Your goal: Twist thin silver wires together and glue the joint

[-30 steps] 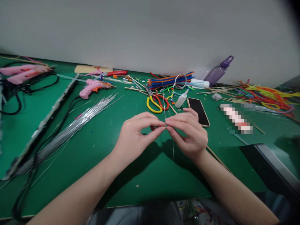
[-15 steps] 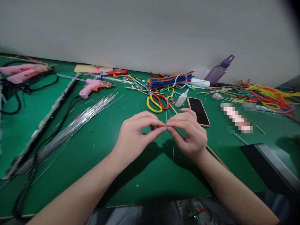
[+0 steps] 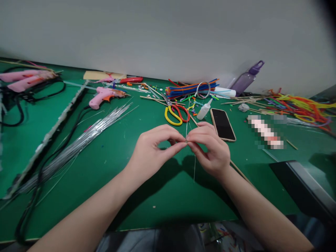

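Observation:
Thin silvery wire runs up from between my fingertips, and a loose end hangs below them over the table. My left hand pinches it between thumb and forefinger from the left. From the right, my right hand pinches the same spot, its fingertips meeting those of the left. What exactly lies at the pinch is mostly hidden by the fingers. Just beyond the hands are scissors with one yellow and one red handle. A small white squeeze bottle and a phone lie behind my right hand.
A bundle of silver wires lies at left, near a pink glue gun with a black cord. Blue and orange pipe cleaners and a purple bottle stand along the wall. A dark flat object juts in at right.
Both hands keep their pinch on the wire in nearly the same place. The fingers of my right hand have curled in slightly.

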`<state>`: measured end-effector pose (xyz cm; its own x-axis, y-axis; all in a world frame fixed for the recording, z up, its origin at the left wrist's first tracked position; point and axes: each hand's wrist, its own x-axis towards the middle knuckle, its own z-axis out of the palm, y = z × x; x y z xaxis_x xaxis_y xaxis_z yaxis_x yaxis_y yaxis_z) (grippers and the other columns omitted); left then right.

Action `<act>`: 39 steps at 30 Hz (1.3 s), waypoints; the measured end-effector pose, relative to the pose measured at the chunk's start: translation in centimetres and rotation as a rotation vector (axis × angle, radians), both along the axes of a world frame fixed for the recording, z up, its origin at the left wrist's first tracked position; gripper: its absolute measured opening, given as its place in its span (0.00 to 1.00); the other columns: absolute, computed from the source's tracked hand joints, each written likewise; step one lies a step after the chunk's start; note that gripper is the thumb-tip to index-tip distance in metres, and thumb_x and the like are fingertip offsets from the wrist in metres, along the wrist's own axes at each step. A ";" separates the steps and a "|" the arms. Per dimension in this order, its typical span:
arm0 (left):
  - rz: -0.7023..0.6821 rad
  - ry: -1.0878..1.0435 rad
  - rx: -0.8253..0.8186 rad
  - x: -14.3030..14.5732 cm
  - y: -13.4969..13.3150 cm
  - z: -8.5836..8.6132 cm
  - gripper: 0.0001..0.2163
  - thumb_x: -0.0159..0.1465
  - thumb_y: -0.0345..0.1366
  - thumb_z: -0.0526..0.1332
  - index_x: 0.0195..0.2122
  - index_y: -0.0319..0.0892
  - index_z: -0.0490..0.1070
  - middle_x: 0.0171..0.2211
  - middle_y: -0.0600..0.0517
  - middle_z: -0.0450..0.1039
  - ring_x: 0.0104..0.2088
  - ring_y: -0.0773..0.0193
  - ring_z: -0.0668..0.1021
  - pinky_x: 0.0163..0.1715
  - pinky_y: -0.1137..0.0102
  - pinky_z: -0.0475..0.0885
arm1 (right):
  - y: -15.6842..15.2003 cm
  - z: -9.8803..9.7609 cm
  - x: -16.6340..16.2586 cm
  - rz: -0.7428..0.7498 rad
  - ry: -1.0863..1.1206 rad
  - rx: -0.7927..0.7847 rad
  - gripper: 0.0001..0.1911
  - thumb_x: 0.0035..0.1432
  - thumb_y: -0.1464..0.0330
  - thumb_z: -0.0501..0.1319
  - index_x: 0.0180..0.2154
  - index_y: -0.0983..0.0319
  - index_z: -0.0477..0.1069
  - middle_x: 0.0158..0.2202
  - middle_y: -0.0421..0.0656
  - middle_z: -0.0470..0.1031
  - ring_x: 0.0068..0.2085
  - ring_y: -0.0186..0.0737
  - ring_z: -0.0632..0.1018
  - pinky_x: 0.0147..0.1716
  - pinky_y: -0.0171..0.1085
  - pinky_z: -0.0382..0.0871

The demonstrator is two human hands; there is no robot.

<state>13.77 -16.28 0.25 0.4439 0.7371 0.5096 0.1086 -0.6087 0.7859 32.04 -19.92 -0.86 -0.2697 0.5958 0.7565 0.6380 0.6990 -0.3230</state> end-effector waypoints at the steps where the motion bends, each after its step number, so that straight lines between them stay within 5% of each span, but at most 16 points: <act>1: -0.003 0.002 -0.004 0.0 0.0 0.0 0.02 0.59 0.31 0.65 0.29 0.41 0.75 0.30 0.53 0.76 0.32 0.67 0.76 0.35 0.73 0.71 | 0.0 0.0 0.0 0.005 0.004 -0.006 0.09 0.57 0.75 0.60 0.40 0.58 0.70 0.35 0.40 0.76 0.37 0.37 0.77 0.50 0.49 0.67; 24: -0.047 0.004 -0.103 0.1 0.0 0.1 0.04 0.60 0.33 0.64 0.29 0.41 0.73 0.30 0.52 0.75 0.32 0.66 0.76 0.35 0.72 0.71 | 0.2 -0.3 0.1 0.067 -0.019 -0.049 0.09 0.60 0.75 0.55 0.41 0.57 0.66 0.35 0.40 0.74 0.36 0.36 0.76 0.52 0.50 0.65; 39: -0.019 0.042 -0.033 -0.3 0.2 0.5 0.01 0.60 0.32 0.64 0.32 0.42 0.75 0.32 0.53 0.77 0.34 0.66 0.77 0.37 0.73 0.71 | 0.3 -0.3 0.1 0.019 -0.004 0.034 0.11 0.56 0.76 0.61 0.41 0.59 0.69 0.34 0.41 0.76 0.35 0.36 0.77 0.49 0.48 0.70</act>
